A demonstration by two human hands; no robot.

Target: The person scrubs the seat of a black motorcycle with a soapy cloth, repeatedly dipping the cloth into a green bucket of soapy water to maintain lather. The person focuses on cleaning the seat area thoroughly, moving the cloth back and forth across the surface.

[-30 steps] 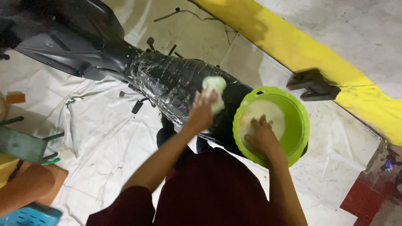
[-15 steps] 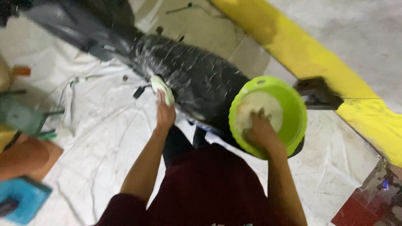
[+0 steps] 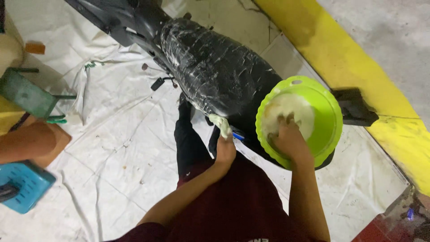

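At frame centre, my left hand [image 3: 225, 150] gripped a soapy sponge [image 3: 220, 124] against the black seat [image 3: 215, 71]; my right hand [image 3: 289, 138] lay spread in the green basin [image 3: 329, 121].

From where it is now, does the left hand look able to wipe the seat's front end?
Probably yes: the left hand holds a cloth at the seat's near edge, with nothing lying between it and the front end, though that is a long stretch.
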